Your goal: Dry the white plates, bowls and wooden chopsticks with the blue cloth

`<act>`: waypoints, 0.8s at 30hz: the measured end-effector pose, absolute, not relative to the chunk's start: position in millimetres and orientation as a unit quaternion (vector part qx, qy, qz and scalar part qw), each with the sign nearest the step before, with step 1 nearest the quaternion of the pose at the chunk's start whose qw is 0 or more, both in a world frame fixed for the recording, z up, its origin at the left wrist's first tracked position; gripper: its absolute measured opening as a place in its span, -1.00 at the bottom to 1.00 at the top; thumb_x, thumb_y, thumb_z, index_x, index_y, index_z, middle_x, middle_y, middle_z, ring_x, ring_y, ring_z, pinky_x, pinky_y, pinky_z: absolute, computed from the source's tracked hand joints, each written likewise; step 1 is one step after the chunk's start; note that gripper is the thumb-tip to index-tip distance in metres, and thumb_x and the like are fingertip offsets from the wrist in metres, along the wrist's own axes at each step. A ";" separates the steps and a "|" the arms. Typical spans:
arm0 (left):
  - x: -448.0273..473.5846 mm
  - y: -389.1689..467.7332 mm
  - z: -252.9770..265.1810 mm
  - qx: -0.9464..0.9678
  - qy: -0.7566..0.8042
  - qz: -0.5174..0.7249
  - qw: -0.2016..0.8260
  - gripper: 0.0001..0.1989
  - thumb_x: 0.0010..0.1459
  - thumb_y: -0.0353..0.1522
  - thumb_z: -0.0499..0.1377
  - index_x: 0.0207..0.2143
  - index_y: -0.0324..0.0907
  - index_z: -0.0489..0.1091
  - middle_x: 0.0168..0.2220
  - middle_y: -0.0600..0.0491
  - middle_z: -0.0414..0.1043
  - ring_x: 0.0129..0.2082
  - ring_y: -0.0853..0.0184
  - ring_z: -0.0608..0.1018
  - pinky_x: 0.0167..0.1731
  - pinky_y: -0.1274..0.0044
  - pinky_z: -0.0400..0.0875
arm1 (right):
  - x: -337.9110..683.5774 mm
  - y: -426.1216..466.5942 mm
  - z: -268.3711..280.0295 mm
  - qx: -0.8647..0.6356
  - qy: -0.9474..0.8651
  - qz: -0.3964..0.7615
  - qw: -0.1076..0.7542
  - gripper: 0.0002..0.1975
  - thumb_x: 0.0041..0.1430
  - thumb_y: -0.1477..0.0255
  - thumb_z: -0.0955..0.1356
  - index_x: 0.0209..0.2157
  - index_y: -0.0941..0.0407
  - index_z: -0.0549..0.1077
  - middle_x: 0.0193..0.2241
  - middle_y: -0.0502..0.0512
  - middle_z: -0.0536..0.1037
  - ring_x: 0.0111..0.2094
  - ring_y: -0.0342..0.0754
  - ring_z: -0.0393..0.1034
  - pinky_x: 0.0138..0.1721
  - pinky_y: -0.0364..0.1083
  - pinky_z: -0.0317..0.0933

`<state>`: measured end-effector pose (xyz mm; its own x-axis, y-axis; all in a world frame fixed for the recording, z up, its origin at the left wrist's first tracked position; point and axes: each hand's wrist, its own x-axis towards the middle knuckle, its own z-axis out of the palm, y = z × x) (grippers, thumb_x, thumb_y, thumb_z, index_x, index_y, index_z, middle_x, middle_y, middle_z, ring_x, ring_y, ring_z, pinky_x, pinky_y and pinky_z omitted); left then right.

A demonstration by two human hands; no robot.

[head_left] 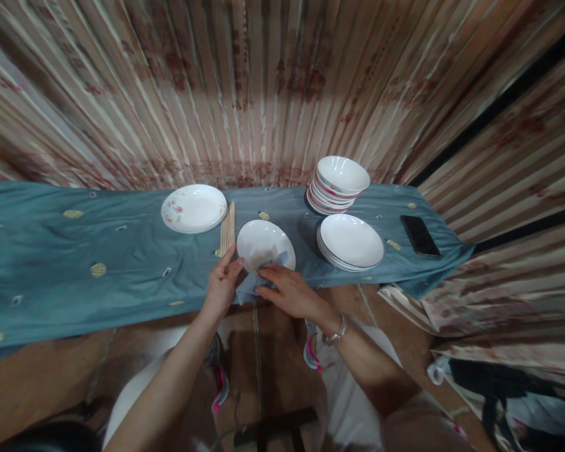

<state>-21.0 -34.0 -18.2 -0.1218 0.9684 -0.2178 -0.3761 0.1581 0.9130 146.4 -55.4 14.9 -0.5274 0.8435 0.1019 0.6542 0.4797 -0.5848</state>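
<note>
A white plate with a thin dark rim (258, 242) is in front of me at the table's near edge. My left hand (223, 282) grips its left rim, thumb on the upper side. On the plate's near right part, my right hand (285, 289) presses a light blue cloth (248, 287), which hangs partly over the near rim. The fingers of that hand are bent over the cloth and partly hide it. Just left of the plate lies a row of wooden chopsticks (228, 229).
Flower-patterned plates (195, 208) lie at the left. Stacked bowls (341, 179) stand at the back right, behind a pile of white plates (351, 242). A black phone (420, 235) rests near the right end of the green tablecloth (136, 270). Pleated curtains (263, 94) hang behind.
</note>
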 end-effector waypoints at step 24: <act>-32.0 -23.1 -5.0 0.788 0.468 0.379 0.126 -0.70 0.20 -0.28 0.10 -0.03 -0.10 0.42 0.06 -0.11 0.37 0.17 0.11 0.29 0.21 0.11 -0.10 | 171.7 -41.9 28.0 -0.434 -0.826 0.204 0.294 -0.74 0.20 0.58 0.25 -0.10 0.11 0.42 -0.24 0.14 0.52 -0.14 0.00 0.39 -0.10 -0.03 0.27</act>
<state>-32.0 -23.1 -5.0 0.2742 0.8336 0.4795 0.6434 -0.5296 0.5528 171.7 -41.9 28.0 -0.4497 0.8383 0.3082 0.5980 0.5390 -0.5932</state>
